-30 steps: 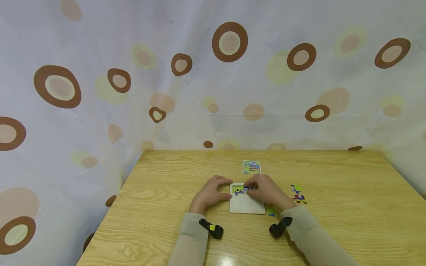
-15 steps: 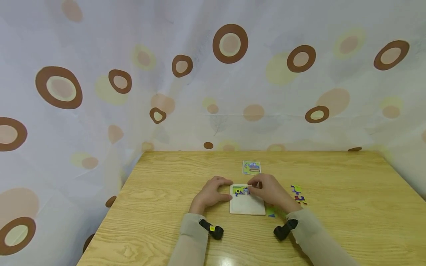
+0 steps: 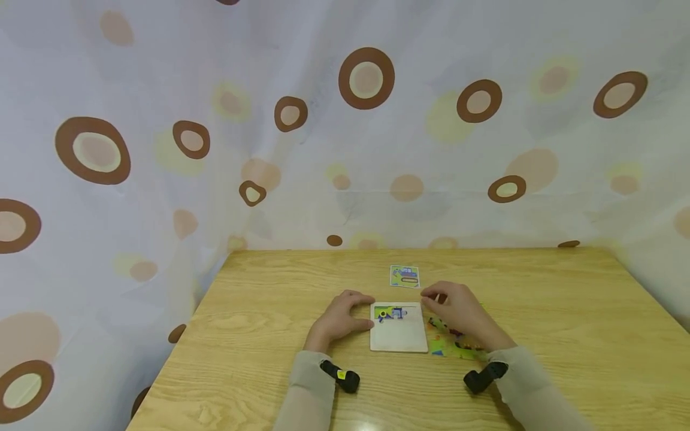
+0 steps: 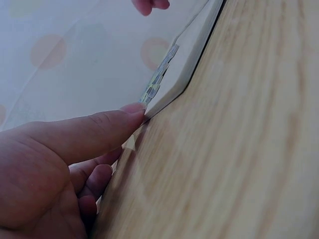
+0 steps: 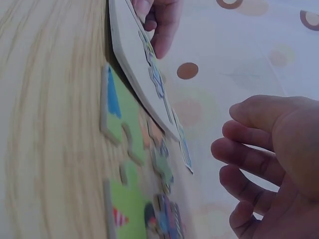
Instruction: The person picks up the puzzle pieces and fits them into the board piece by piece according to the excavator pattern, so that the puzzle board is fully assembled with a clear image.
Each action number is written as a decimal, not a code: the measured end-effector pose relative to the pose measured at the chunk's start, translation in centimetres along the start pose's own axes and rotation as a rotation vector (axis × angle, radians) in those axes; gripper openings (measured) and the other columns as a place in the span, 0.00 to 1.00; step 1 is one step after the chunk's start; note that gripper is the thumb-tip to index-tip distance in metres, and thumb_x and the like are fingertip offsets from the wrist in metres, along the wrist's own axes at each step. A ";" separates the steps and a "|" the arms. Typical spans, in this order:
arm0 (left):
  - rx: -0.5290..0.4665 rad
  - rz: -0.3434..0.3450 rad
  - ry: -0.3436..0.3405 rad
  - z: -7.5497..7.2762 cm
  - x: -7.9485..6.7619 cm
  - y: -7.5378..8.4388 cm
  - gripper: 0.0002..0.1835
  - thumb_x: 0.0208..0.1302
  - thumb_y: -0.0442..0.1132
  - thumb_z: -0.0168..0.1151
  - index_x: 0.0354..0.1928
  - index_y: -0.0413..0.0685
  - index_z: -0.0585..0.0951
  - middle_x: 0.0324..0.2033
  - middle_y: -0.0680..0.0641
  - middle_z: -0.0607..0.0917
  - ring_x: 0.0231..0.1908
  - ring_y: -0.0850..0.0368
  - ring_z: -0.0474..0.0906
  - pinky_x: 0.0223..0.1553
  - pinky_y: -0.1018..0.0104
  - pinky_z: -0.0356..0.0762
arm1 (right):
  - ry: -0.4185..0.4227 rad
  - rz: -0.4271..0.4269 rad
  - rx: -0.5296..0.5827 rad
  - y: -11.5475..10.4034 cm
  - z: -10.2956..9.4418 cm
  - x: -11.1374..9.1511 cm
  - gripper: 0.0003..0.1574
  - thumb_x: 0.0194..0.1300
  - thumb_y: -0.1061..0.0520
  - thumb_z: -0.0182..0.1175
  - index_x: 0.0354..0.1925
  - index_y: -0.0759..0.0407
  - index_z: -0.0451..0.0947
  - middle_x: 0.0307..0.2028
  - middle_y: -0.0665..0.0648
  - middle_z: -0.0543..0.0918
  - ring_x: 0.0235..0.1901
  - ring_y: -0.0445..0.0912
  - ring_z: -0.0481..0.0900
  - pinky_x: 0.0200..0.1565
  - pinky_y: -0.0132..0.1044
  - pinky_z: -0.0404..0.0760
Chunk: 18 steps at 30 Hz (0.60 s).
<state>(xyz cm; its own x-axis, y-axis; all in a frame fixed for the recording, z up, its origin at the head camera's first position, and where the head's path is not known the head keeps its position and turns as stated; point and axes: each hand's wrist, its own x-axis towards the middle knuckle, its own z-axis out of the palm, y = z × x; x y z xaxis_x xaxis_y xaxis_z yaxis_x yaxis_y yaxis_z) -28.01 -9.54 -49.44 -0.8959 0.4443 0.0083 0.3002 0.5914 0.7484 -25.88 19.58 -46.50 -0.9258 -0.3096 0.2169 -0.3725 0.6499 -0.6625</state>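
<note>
We touch the left edge of the tray (image 3: pixel 399 339) on the desk (image 3: pixel 259 293) with our left hand (image 3: pixel 341 316), fingers wide; our empty right hand (image 3: pixel 461 311), fingers loosely bent, hovers near loose puzzle pieces (image 3: pixel 438 347)

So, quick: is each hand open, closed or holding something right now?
Left hand: open, thumb touching the edge of the board.
Right hand: open, fingers loosely bent, holding nothing that I can see.
</note>
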 end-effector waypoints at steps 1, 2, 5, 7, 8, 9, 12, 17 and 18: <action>-0.003 0.000 0.000 0.0 0.0 0.0 0.26 0.60 0.41 0.72 0.62 0.51 0.80 0.59 0.47 0.74 0.63 0.44 0.65 0.64 0.47 0.63 | 0.004 0.001 -0.001 0.1 -0.2 -0.2 0.13 0.70 0.56 0.61 0.48 0.61 0.85 0.37 0.50 0.82 0.34 0.45 0.76 0.33 0.39 0.77; -0.003 0.001 0.000 0.0 -0.1 0.0 0.26 0.60 0.41 0.72 0.62 0.51 0.80 0.59 0.47 0.74 0.63 0.44 0.65 0.64 0.47 0.63 | 0.007 0.002 -0.001 0.3 -0.4 -0.3 0.13 0.71 0.56 0.61 0.48 0.61 0.84 0.38 0.50 0.82 0.35 0.46 0.76 0.33 0.39 0.77; -0.006 0.005 -0.002 0.0 -0.2 0.1 0.26 0.60 0.41 0.72 0.62 0.51 0.79 0.59 0.47 0.74 0.63 0.44 0.64 0.64 0.46 0.63 | 0.024 0.018 -0.005 0.7 -1.1 -0.8 0.14 0.71 0.55 0.60 0.49 0.61 0.84 0.40 0.51 0.82 0.37 0.47 0.75 0.34 0.40 0.77; -0.007 0.008 -0.004 0.0 -0.2 0.1 0.27 0.60 0.42 0.72 0.62 0.51 0.79 0.59 0.46 0.74 0.63 0.44 0.64 0.64 0.46 0.63 | 0.037 0.018 -0.014 1.2 -1.5 -1.0 0.14 0.71 0.55 0.60 0.49 0.61 0.84 0.41 0.52 0.83 0.37 0.47 0.75 0.34 0.39 0.77; -0.004 0.009 -0.005 0.0 -0.2 0.0 0.27 0.60 0.42 0.72 0.62 0.51 0.79 0.60 0.46 0.73 0.63 0.44 0.64 0.64 0.46 0.63 | 0.044 0.017 -0.018 1.4 -1.8 -1.1 0.14 0.71 0.55 0.60 0.49 0.61 0.84 0.42 0.53 0.83 0.37 0.47 0.75 0.33 0.39 0.76; -0.003 0.008 -0.005 0.0 -0.2 0.0 0.27 0.60 0.42 0.72 0.63 0.51 0.79 0.60 0.46 0.73 0.63 0.44 0.64 0.64 0.46 0.63 | 0.053 0.015 -0.021 1.7 -2.0 -1.2 0.14 0.71 0.55 0.60 0.49 0.61 0.84 0.42 0.53 0.83 0.37 0.47 0.75 0.33 0.39 0.76; -0.001 0.006 -0.005 0.0 -0.1 -0.1 0.29 0.60 0.42 0.72 0.64 0.51 0.78 0.60 0.47 0.73 0.64 0.44 0.64 0.64 0.46 0.62 | 0.076 0.002 -0.042 2.3 -2.7 -1.4 0.15 0.71 0.55 0.61 0.49 0.63 0.84 0.43 0.55 0.83 0.37 0.47 0.76 0.32 0.39 0.76; -0.010 -0.002 -0.003 0.0 0.0 -0.1 0.28 0.60 0.42 0.72 0.63 0.51 0.78 0.60 0.48 0.73 0.64 0.45 0.64 0.65 0.47 0.62 | 0.082 0.020 -0.072 3.0 -3.7 -1.7 0.16 0.71 0.56 0.60 0.51 0.64 0.83 0.43 0.57 0.83 0.38 0.49 0.76 0.32 0.40 0.76; -0.011 -0.003 -0.004 0.0 0.0 -0.1 0.28 0.60 0.42 0.72 0.63 0.51 0.79 0.59 0.48 0.74 0.64 0.45 0.64 0.65 0.47 0.62 | 0.077 0.021 -0.075 3.2 -3.9 -1.8 0.16 0.71 0.56 0.60 0.51 0.65 0.82 0.44 0.58 0.83 0.38 0.50 0.76 0.31 0.40 0.76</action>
<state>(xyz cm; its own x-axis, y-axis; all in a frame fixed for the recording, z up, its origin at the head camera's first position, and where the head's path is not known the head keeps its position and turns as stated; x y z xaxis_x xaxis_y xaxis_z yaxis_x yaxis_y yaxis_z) -28.05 -9.61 -49.55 -0.8953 0.4454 0.0035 0.2942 0.5854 0.7555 -25.65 24.93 -46.23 -0.9345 -0.2429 0.2604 -0.3543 0.7065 -0.6127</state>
